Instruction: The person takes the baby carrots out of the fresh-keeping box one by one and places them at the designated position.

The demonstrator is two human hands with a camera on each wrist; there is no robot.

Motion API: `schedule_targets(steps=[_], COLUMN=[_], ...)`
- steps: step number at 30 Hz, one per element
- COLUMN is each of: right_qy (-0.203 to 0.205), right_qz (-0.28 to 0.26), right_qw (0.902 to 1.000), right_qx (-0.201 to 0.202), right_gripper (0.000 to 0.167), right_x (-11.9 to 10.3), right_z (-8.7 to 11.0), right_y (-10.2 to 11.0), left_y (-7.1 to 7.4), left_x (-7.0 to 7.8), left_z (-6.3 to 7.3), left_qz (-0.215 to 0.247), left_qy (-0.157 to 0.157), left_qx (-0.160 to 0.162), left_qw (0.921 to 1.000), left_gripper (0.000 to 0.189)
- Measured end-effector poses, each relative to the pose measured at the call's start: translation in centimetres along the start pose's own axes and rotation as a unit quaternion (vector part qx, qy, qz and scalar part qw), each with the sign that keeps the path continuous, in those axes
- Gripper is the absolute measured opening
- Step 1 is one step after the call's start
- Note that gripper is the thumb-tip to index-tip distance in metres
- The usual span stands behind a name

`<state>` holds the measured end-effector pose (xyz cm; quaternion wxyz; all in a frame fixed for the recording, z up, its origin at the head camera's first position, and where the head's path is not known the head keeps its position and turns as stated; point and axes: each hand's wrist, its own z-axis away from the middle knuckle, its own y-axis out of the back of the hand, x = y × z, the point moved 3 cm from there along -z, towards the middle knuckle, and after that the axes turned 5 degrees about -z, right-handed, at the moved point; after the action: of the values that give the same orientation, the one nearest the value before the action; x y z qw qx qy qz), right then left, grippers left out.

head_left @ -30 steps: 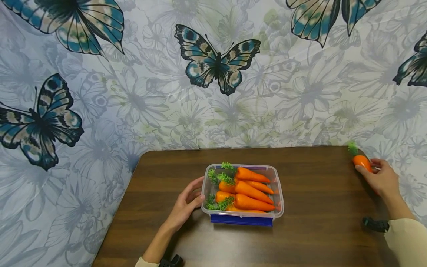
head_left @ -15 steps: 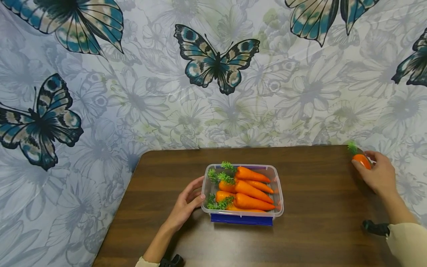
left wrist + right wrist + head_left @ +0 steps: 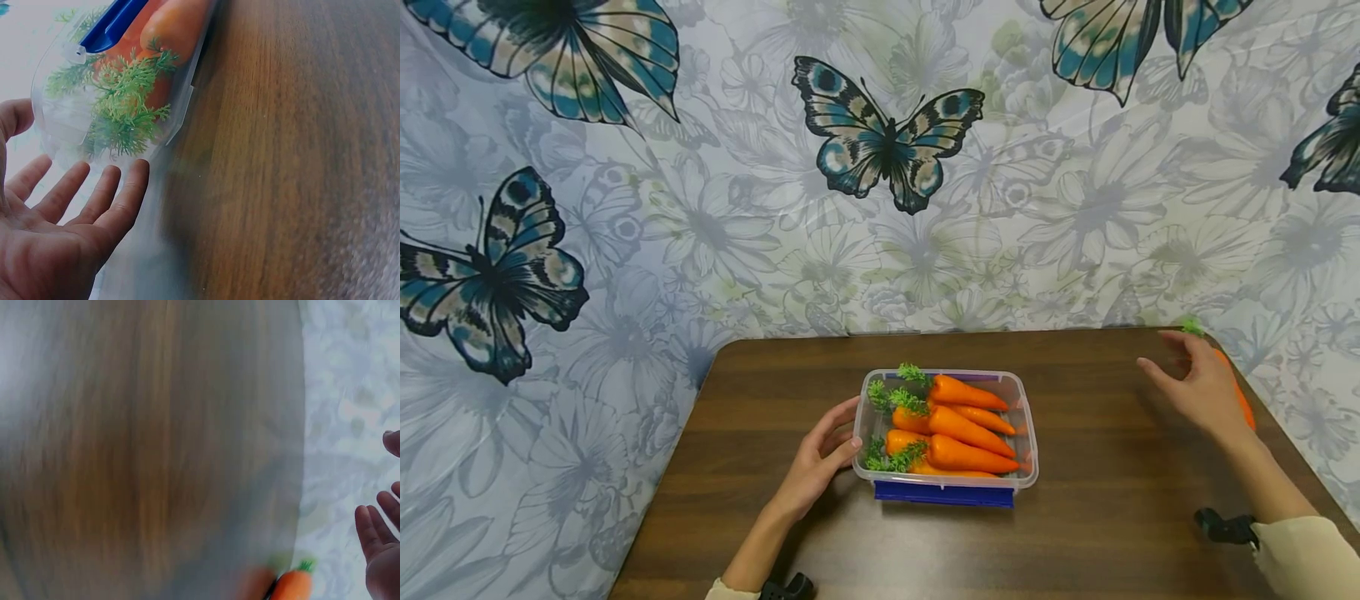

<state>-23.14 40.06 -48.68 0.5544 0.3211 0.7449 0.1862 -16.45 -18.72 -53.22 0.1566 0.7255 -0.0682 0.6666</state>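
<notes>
The person's left hand (image 3: 817, 457) rested at the left end of a clear, rectangular plastic container (image 3: 951, 481) with a long blue plastic latch (image 3: 943, 495) on its near side. Its fingers (image 3: 128, 200) were spread and relaxed, lying against the end wall without clenching, while the thumb met the near left corner. Inside the container lay several orange, tapering carrots (image 3: 966, 432), side by side, their tips toward the right and their feathery green tops (image 3: 910, 402) gathered at the left, one tuft poking above the far rim.

The right hand (image 3: 1198, 387) hung near the far right corner of the brown wood-grain counter (image 3: 1097, 467), released and holding nothing, with thumb and fingers parted and directed leftward. Just behind it, along the counter's right edge, lay a single orange carrot with a green tuft (image 3: 1246, 404), its middle hidden by the hand in the head view. In the blurred right wrist view, the fingers showed apart from that carrot.

The container stood near the middle of the counter, well apart from the lone carrot. A black device (image 3: 1225, 527) sat at the right wrist, by a cream sleeve (image 3: 1311, 550). Behind the counter hung a pale grey floral backdrop (image 3: 730, 208) printed with blue-and-black butterflies (image 3: 891, 154).
</notes>
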Motion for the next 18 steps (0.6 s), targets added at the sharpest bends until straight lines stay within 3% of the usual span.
schedule_targets(steps=[18], right_qy=[0.036], right_qz=[-0.073], right_qw=[0.9940], right_qx=[-0.073], right_gripper=[0.068], right_x=[-6.7], right_z=[0.5], right_y=[-3.9], left_y=[0.1], left_x=[-0.3], left_z=[-0.2], left_qz=[-0.004], left_qy=[0.001], left_qx=[-0.002], left_qw=[1.0000], left_gripper=[0.062])
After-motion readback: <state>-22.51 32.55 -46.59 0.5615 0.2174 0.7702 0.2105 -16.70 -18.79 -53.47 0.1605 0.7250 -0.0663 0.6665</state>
